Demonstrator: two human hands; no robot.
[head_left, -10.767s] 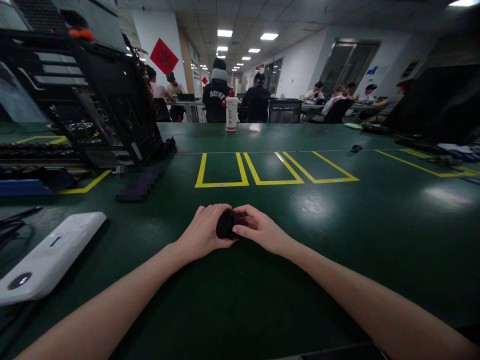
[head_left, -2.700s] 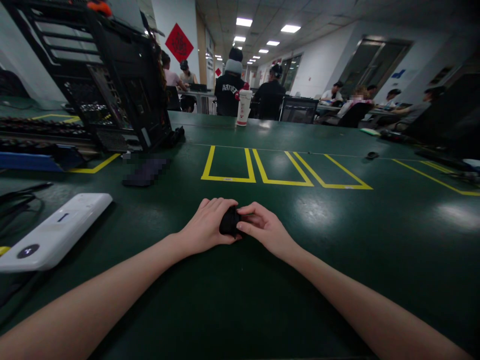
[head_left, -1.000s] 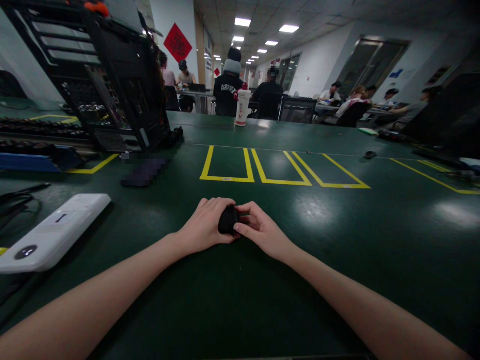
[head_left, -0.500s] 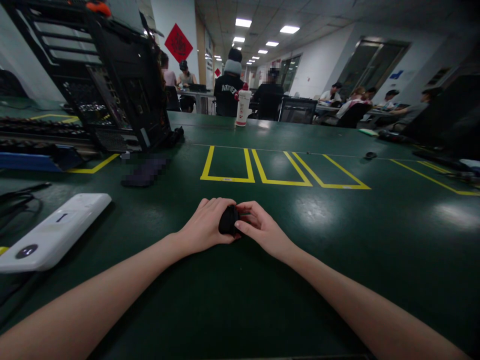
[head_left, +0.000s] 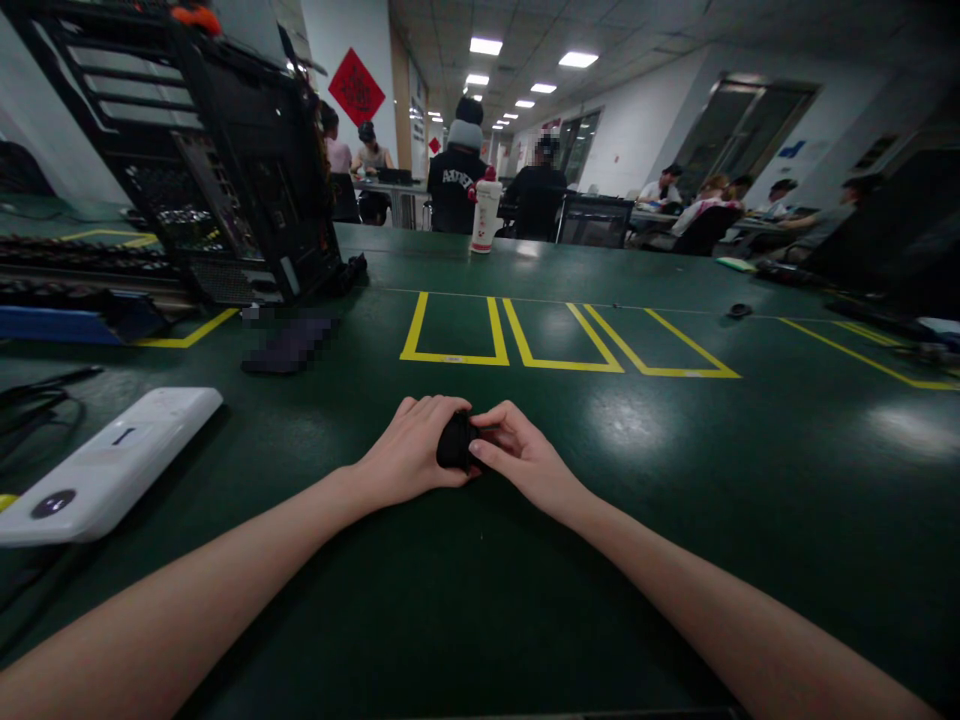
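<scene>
A small black rounded object (head_left: 453, 441) is held between my two hands, low over the green table (head_left: 480, 610). My left hand (head_left: 411, 448) wraps round its left side, thumb below and fingers over the top. The fingertips and thumb of my right hand (head_left: 526, 458) pinch its right end, which shows a ridged edge. Most of the object is covered by fingers, so its exact kind does not show.
An open black computer case (head_left: 255, 190) stands at the left behind a blurred dark item (head_left: 289, 345). Nearer lies a white device (head_left: 127, 455) beside black cables. Yellow tape (head_left: 457, 358) outlines boxes ahead. A white cup (head_left: 486, 215) stands farther back; people sit beyond.
The fingertips of my right hand have shifted slightly on the black object's right end. My left hand keeps its hold in the same place.
</scene>
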